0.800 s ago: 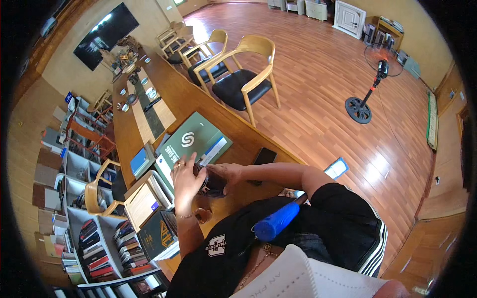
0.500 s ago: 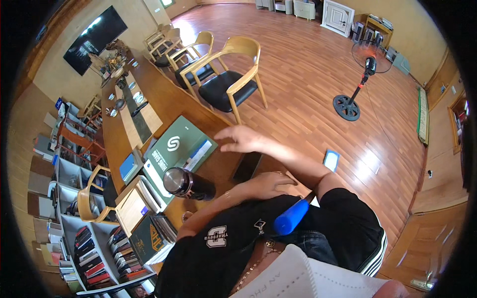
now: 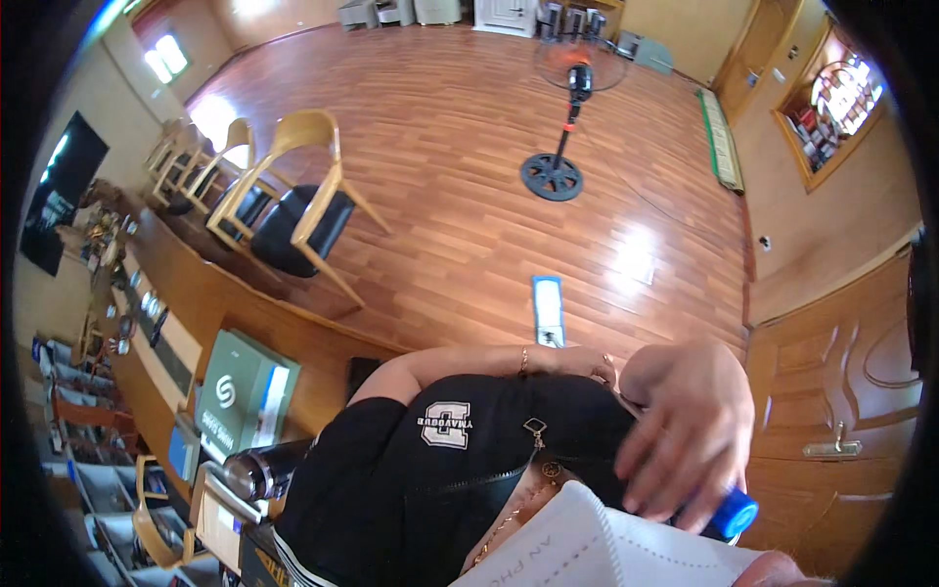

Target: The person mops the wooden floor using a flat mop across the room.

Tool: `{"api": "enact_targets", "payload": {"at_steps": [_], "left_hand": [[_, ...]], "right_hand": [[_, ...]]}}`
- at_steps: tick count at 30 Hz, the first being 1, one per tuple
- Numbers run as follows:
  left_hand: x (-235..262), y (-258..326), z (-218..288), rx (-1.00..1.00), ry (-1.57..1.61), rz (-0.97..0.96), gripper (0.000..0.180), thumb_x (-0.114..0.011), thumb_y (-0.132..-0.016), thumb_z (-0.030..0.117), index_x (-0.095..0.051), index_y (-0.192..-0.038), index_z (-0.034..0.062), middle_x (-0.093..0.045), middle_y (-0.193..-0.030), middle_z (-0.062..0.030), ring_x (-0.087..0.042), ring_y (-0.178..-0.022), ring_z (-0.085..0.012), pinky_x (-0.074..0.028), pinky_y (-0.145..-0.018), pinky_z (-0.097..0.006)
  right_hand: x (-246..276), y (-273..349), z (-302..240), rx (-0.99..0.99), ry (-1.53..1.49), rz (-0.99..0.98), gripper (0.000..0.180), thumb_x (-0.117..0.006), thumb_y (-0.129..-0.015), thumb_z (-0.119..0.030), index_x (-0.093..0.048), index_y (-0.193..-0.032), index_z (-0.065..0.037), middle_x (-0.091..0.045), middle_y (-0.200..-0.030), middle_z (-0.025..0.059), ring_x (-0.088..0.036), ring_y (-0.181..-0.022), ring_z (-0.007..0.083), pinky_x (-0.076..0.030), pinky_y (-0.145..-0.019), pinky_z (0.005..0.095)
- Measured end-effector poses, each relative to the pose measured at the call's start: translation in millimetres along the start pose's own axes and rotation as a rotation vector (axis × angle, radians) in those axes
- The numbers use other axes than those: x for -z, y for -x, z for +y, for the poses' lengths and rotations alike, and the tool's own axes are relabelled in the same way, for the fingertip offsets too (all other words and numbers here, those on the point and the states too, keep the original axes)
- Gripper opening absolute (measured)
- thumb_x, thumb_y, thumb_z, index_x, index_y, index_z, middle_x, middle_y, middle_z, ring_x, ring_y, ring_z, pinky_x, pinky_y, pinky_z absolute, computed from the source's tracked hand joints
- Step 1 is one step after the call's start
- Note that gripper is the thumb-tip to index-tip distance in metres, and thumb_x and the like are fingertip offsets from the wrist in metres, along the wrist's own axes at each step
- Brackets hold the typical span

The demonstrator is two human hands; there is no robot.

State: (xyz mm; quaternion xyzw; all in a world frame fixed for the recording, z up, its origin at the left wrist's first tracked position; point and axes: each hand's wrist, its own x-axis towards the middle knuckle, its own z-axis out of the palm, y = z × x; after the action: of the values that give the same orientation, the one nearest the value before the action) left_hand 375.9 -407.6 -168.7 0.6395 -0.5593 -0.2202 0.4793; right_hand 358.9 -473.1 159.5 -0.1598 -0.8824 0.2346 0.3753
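My right hand (image 3: pixel 685 430) is raised close to the camera at the right. Its fingers curl over a blue cylinder (image 3: pixel 736 515), and only the cylinder's blue end shows below them. My left arm, with a thin bracelet on it, lies across my black shirt. My left hand (image 3: pixel 595 366) is tucked behind the right hand and mostly hidden. A dark metal bottle (image 3: pixel 256 472) stands on the wooden desk (image 3: pixel 210 313) at the lower left, away from both hands.
A green box (image 3: pixel 245 391) and a small black item (image 3: pixel 364 372) lie on the desk. Wooden chairs (image 3: pixel 293 210) stand beyond it, and a standing fan (image 3: pixel 559 147) is on the wooden floor. A wooden door (image 3: pixel 841 391) is at the right. White paper (image 3: pixel 597 548) is below.
My left hand has left the bottle and drawn back across my body. My right hand has come up onto the blue cylinder. The view has swung right, toward the floor and door.
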Motion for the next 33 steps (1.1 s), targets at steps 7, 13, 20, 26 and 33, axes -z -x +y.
{"api": "enact_targets", "payload": {"at_steps": [7,13,20,26,33], "left_hand": [[27.2,-55.9,-9.5,0.062,-0.247,0.03,0.024,-0.066,-0.071,0.029,-0.057,-0.073,0.0076,-0.062,-0.072,-0.0129,-0.062,-0.076,-0.0336,-0.045,-0.068,-0.046],[76.0,-54.3,-35.2,0.17,-0.378,0.244,0.018,-0.071,-0.063,0.019,-0.056,-0.067,0.0109,-0.057,-0.064,-0.0128,-0.06,-0.07,-0.0356,-0.045,-0.062,-0.046],[178.2,-16.0,-115.2,0.274,-0.45,0.51,0.012,-0.062,-0.068,0.016,-0.053,-0.061,0.0114,-0.056,-0.063,-0.0109,-0.058,-0.066,-0.0348,-0.043,-0.06,-0.05],[280.4,27.2,-210.2,0.336,-0.495,0.646,0.007,-0.06,-0.071,0.014,-0.053,-0.071,0.0104,-0.057,-0.068,-0.0114,-0.059,-0.073,-0.0335,-0.043,-0.062,-0.048],[392.6,43.5,-231.2,0.497,-0.475,0.45,0.011,-0.063,-0.067,0.01,-0.055,-0.073,0.0078,-0.059,-0.074,-0.0148,-0.06,-0.077,-0.036,-0.045,-0.064,-0.05]], "right_hand": [[13.6,40.2,-63.2,-0.151,0.028,0.326,0.022,-0.061,-0.085,-0.004,-0.055,-0.106,-0.002,-0.064,-0.076,0.0149,-0.064,-0.064,0.022,-0.057,-0.072,0.0376],[50.3,89.1,-57.6,-0.17,0.058,0.397,0.017,-0.065,-0.082,-0.004,-0.054,-0.095,-0.005,-0.062,-0.069,0.0108,-0.063,-0.06,0.0183,-0.057,-0.068,0.0346],[77.3,176.5,-4.8,-0.242,0.109,0.638,0.018,-0.069,-0.08,-0.001,-0.057,-0.092,-0.007,-0.059,-0.068,0.0088,-0.059,-0.056,0.0184,-0.055,-0.063,0.0356],[147.6,245.7,80.2,-0.216,0.17,0.733,0.009,-0.07,-0.08,-0.004,-0.062,-0.083,-0.007,-0.058,-0.065,0.007,-0.056,-0.052,0.0167,-0.049,-0.058,0.0341],[223.8,293.9,120.9,-0.245,0.283,0.96,0.009,-0.066,-0.083,-0.009,-0.063,-0.076,-0.004,-0.056,-0.058,0.0062,-0.056,-0.05,0.017,-0.045,-0.052,0.0328]]}}
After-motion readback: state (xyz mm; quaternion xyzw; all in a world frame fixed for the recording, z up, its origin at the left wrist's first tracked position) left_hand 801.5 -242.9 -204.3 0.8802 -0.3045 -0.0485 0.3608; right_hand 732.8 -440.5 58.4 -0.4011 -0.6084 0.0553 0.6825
